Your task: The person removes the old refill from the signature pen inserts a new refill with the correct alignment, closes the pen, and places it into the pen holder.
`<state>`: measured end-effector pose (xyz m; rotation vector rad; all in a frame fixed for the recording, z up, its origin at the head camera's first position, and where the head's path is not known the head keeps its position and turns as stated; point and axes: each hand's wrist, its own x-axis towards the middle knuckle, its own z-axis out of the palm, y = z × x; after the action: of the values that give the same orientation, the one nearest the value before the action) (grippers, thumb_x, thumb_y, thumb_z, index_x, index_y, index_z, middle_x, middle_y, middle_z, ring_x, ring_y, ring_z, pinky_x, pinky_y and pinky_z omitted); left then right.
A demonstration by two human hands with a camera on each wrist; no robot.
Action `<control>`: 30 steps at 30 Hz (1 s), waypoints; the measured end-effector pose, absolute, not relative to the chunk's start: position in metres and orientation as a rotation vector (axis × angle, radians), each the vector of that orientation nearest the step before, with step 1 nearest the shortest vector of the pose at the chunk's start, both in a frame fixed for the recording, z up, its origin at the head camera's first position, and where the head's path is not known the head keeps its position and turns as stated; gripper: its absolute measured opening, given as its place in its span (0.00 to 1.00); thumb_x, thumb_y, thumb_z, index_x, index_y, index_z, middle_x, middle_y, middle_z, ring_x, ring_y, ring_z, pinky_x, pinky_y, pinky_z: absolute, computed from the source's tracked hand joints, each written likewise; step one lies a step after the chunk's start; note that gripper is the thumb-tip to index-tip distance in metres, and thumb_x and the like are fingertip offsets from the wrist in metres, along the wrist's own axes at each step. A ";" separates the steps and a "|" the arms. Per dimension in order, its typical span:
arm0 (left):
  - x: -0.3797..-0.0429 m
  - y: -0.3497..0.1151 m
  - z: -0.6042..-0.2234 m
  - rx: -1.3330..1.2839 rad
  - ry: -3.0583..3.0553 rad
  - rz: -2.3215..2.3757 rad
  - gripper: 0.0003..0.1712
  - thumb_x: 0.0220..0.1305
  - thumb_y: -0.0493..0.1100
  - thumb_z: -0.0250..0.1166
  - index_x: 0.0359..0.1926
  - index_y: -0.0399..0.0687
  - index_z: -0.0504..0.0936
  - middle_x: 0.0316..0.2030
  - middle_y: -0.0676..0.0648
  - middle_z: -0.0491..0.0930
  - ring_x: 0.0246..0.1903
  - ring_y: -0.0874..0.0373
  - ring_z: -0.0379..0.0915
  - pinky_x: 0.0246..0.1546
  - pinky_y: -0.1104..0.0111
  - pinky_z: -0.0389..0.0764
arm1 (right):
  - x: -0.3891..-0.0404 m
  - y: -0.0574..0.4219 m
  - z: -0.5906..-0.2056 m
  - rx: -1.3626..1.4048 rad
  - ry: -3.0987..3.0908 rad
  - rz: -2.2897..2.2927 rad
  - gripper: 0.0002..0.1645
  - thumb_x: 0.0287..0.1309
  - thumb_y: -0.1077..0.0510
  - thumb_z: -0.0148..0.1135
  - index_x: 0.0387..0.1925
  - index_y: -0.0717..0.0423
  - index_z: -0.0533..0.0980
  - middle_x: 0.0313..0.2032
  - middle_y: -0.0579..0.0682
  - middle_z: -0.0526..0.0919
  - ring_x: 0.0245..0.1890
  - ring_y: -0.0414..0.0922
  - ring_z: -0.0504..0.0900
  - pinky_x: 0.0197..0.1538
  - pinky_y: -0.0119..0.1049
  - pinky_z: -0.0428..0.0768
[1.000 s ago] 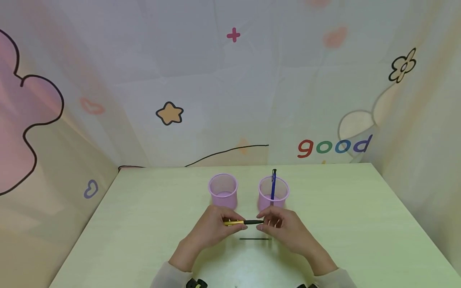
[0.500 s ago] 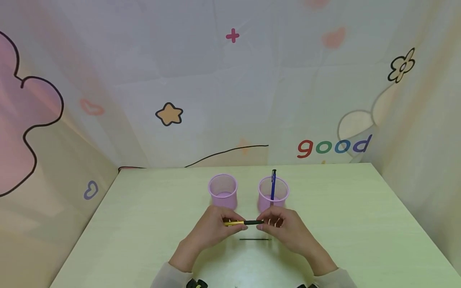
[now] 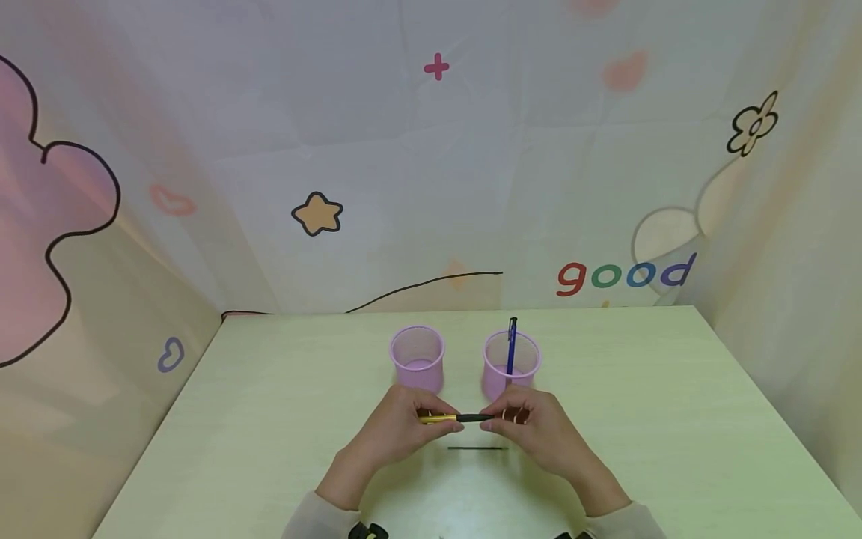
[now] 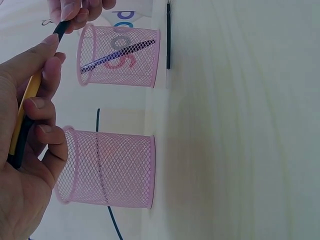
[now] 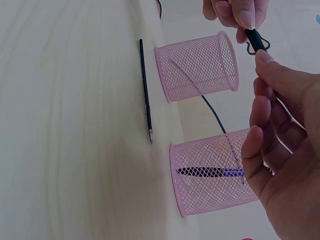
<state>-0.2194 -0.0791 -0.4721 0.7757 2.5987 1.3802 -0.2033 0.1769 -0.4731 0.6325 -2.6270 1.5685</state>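
A yellow pen with a black front section [image 3: 474, 418] is held level above the table between both hands. My left hand [image 3: 409, 421] grips its yellow barrel [image 4: 31, 90], fingers curled round it in the left wrist view. With thumb and fingertips my right hand [image 3: 533, 427] pinches the black end [image 5: 255, 40]. The tip itself is hidden behind the right fingers. Below the pen, a thin black pen refill [image 3: 476, 448] lies on the table; its metal point [image 5: 150, 136] shows in the right wrist view. Neither hand touches the refill.
Two pink mesh pen cups stand just beyond the hands. The left cup [image 3: 419, 378] has nothing visible inside; the right cup [image 3: 494, 383] holds a blue pen [image 3: 511, 350] leaning upright. Behind the pale table [image 3: 269, 419] hangs a printed curtain [image 3: 377, 135].
My right thumb and fingertips have closed in on the pen's black end. The left hand, the cups and the refill stay where they were.
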 end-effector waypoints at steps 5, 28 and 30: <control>-0.220 -0.079 -0.471 0.786 2.595 1.386 0.08 0.60 0.50 0.77 0.39 0.56 0.94 0.32 0.61 0.89 0.31 0.70 0.81 0.36 0.73 0.83 | -0.203 0.177 -0.471 0.653 -2.614 1.570 0.05 0.54 0.53 0.79 0.33 0.42 0.87 0.29 0.41 0.83 0.27 0.35 0.74 0.31 0.28 0.74; -0.217 -0.079 -0.468 0.825 2.645 1.362 0.08 0.60 0.51 0.77 0.38 0.55 0.94 0.32 0.59 0.90 0.29 0.69 0.78 0.33 0.74 0.81 | -0.203 0.179 -0.473 0.733 -2.699 1.680 0.08 0.70 0.54 0.65 0.38 0.53 0.87 0.32 0.47 0.82 0.31 0.37 0.78 0.34 0.29 0.79; -0.217 -0.079 -0.468 0.822 2.642 1.366 0.08 0.60 0.51 0.77 0.38 0.55 0.94 0.32 0.59 0.90 0.30 0.70 0.78 0.34 0.74 0.81 | -0.204 0.179 -0.474 0.754 -2.702 1.672 0.09 0.72 0.55 0.63 0.38 0.52 0.86 0.33 0.47 0.83 0.32 0.38 0.79 0.35 0.30 0.80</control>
<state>-0.2169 -0.0787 -0.4680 0.8222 2.6420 1.3662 -0.2035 0.1788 -0.4738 0.7543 -2.7021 1.6718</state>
